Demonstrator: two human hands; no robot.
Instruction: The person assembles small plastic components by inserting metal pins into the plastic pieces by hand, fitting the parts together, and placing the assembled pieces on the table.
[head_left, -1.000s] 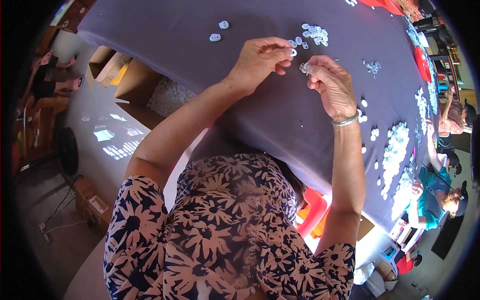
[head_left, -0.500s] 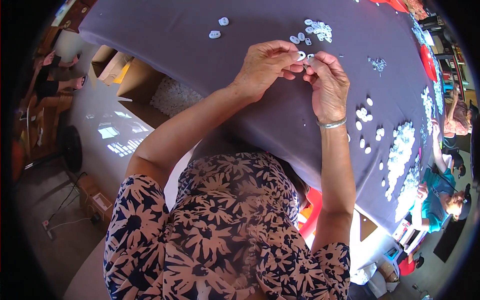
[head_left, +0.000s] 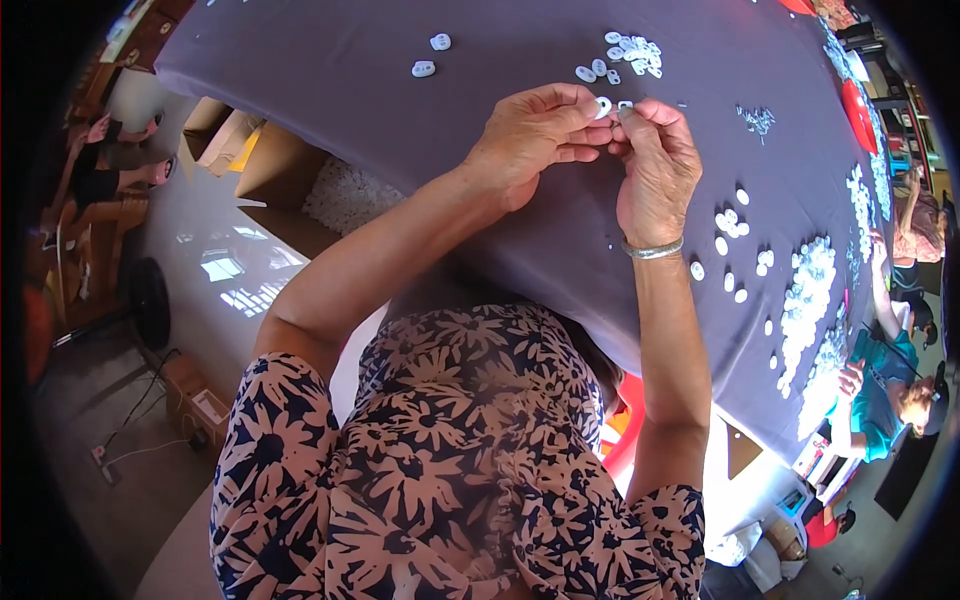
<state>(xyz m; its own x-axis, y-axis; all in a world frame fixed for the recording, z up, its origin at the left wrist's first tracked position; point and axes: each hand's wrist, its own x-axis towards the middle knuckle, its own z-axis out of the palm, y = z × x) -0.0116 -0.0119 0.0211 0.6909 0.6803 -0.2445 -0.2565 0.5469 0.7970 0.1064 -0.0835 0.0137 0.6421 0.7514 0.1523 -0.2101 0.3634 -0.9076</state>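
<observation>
The person is holding a small white ring-shaped plastic piece [head_left: 603, 105] between the fingertips of the left hand [head_left: 535, 135], the thumb and forefinger pinching it just above the purple tablecloth [head_left: 350, 90]. The piece is showing as a pale, rounded loop with a dark hole in its middle; finer detail is too small to tell. The right hand [head_left: 655, 165] is closing in against the left, its fingertips touching a second tiny white bit [head_left: 625, 104] right beside the ring, so both hands are meeting at the same spot. A silver bangle [head_left: 652, 250] is sitting on the right wrist.

Beyond the hands, a small cluster of white pieces [head_left: 625, 55] is lying on the cloth, and two single white pieces [head_left: 431, 55] are lying well apart to the left. More scattered white pieces [head_left: 735, 235] are lying to the right of the right wrist, and a long heap of white pieces [head_left: 810, 310] is running along the table's right side.

Cardboard boxes [head_left: 245, 150] are standing open on the floor beside the table's left edge; one is holding a mass of small whitish bits [head_left: 345, 195]. A co-worker in a teal top [head_left: 880, 385] is sitting at the far right.
</observation>
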